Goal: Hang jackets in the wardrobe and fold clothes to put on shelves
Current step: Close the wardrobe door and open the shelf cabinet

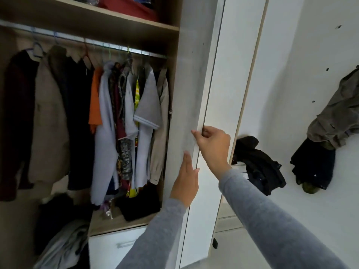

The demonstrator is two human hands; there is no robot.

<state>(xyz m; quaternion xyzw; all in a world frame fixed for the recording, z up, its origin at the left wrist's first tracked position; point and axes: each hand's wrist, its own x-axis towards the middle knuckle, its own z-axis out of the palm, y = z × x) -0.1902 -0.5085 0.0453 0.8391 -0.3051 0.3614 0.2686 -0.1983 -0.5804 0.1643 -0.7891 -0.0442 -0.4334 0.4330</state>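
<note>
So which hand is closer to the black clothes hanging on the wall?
Right. The right hand grips the door edge just left of the black clothes. The left hand lies flat on the wardrobe panel, lower and farther left.

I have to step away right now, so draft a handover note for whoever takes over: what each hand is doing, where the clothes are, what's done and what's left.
Left hand: open, flat against the wardrobe door.
Right hand: fingers curled round that door's edge.
Clothes: many garments hang on the rail; a crumpled pile lies low in the wardrobe. On the white surface to the right lie a black garment, an olive jacket and a dark garment below it.
Done: the rail is well filled.
Left: probably hang the olive jacket, then fold and shelve the loose pieces.
</note>
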